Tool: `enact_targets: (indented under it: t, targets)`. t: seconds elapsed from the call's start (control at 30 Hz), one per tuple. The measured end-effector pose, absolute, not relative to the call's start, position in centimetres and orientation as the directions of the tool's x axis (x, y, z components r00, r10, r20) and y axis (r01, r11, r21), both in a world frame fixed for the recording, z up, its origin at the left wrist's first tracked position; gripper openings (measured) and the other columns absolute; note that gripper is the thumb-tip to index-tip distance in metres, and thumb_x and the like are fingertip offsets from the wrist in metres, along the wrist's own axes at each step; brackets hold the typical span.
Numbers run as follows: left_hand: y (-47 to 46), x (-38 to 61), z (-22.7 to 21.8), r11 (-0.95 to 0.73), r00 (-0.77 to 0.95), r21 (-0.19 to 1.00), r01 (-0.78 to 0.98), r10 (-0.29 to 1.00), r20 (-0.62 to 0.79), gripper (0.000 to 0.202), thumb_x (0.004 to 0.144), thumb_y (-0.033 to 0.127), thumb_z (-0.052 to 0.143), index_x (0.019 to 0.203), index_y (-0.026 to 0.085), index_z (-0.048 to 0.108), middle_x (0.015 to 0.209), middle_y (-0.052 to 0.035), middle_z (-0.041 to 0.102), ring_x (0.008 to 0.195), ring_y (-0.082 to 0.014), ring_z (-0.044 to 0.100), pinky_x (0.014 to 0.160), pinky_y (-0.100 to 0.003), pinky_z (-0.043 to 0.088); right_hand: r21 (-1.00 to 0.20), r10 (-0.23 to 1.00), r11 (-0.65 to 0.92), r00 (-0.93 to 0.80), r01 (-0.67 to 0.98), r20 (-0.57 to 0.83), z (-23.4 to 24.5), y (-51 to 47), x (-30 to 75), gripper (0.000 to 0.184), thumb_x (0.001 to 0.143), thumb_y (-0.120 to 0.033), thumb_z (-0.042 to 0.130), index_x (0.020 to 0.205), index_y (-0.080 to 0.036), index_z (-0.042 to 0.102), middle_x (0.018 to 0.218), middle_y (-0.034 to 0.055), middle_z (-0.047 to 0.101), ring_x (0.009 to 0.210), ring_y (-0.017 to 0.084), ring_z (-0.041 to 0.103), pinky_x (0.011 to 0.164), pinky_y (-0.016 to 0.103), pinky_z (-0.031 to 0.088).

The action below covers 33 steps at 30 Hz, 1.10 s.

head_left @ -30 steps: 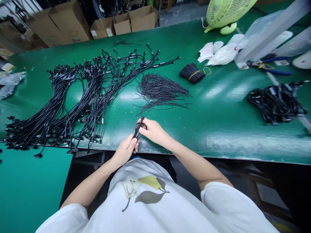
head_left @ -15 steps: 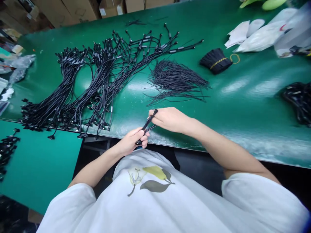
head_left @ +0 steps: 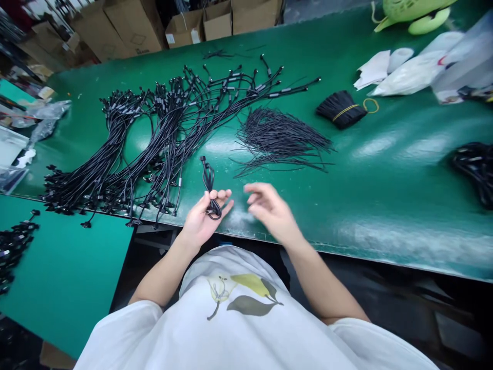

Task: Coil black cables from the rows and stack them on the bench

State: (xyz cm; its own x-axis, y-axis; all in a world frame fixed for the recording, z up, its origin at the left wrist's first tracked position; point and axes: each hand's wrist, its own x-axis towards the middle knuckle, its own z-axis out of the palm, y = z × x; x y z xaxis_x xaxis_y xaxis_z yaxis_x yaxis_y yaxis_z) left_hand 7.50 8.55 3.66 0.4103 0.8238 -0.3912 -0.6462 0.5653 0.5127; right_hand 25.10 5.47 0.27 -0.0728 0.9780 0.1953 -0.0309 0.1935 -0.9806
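A folded black cable [head_left: 208, 177] stands up from my left hand [head_left: 200, 218], pinched between thumb and fingers close to the table's front edge. One connector end points away from me and a loop hangs at the palm. To the right of it, my right hand [head_left: 271, 210] is in the air with fingers apart and slightly blurred, holding nothing. Beyond the hands lies a loose pile of thin black ties [head_left: 283, 136]. On the left, several bunches of black cables [head_left: 150, 144] with connectors and grey sleeves are spread over the green table [head_left: 370, 205].
A bundle of black ties [head_left: 341, 109] with a yellow band lies right of the pile. Coiled black cables [head_left: 475, 169] sit at the far right. White plastic bags [head_left: 412, 74] are at the back right, cardboard boxes [head_left: 133, 25] behind the table. A lower green surface [head_left: 77, 267] adjoins at left.
My right hand has let go of the cable, drawn back towards me and opened. My left hand has shifted a little left and away from me, turning the folded cable more upright.
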Motion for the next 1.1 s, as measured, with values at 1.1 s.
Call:
enact_targets:
  t: [1.1]
  targets:
    - [7.3,7.1,3.2,0.274,0.244,0.896,-0.348,0.950,-0.196,0.033,0.084,0.048,0.064,0.081,0.017,0.056,0.070,0.0015,0.048,0.081,-0.0143,0.058,0.080,-0.028,0.048,-0.578,0.916,0.402,-0.315,0.710,0.250,-0.5,4.7,19.5,0.041,0.101,-0.042,0.034,0.111,-0.010,0.059,0.088,0.0136,0.068,0.076,0.020,0.066,0.064,0.028,0.049]
